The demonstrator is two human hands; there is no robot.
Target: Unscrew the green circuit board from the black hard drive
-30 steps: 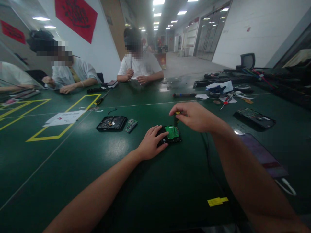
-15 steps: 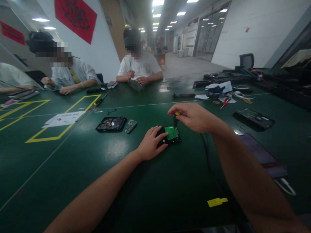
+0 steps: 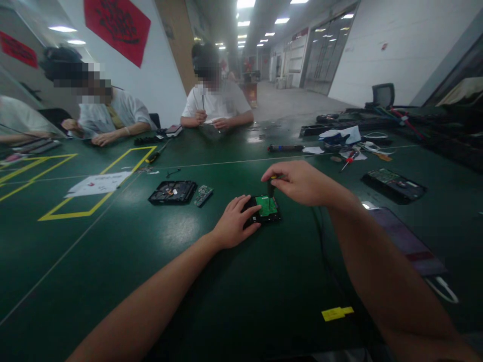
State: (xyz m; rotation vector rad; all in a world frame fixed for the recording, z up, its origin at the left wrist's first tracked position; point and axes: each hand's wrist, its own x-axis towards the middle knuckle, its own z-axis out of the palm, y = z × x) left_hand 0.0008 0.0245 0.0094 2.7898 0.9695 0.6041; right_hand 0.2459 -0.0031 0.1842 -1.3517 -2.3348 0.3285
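Note:
A black hard drive [image 3: 268,211] with a green circuit board on top lies on the dark green table [image 3: 151,261]. My left hand [image 3: 234,222] rests flat on the drive's left edge with fingers spread, pressing it down. My right hand [image 3: 298,182] is closed around a screwdriver [image 3: 270,187] with a black and yellow handle. The screwdriver stands upright with its tip on the green board.
An opened hard drive [image 3: 172,192] and a loose green board [image 3: 204,195] lie to the left. White paper [image 3: 98,183] sits in a yellow-taped box. Another drive [image 3: 394,183], a phone [image 3: 403,240] and tools lie at right. A yellow tag [image 3: 337,313] is near. Other people sit across the table.
My right hand has shifted slightly on the screwdriver handle, covering more of its yellow top. The left hand and the drive stay put.

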